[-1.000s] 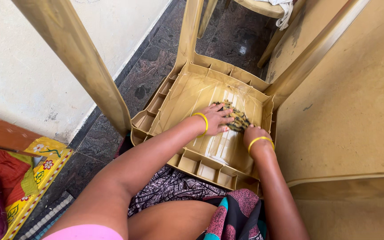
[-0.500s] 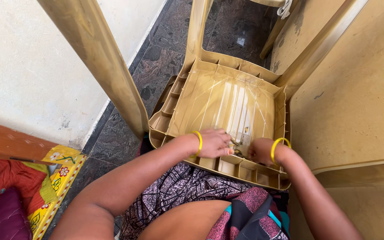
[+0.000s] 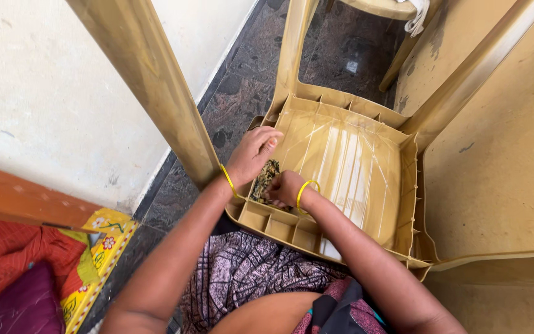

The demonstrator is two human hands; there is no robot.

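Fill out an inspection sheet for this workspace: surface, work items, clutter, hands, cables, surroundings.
Surface: dark speckled stone floor; the work rests on it.
Work items: tan plastic chair turned upside down, ribbed underside facing up; dark green-and-yellow scrubber pressed against its left inner edge.
Clutter: white cloth hanging off a second chair at the top.
Hands: left hand rests on the chair's rim above the scrubber; right hand grips the scrubber; a yellow bangle on each wrist.
Cables: nothing seen.
Surroundings: whitish wall to the left; red and yellow patterned fabric at lower left.
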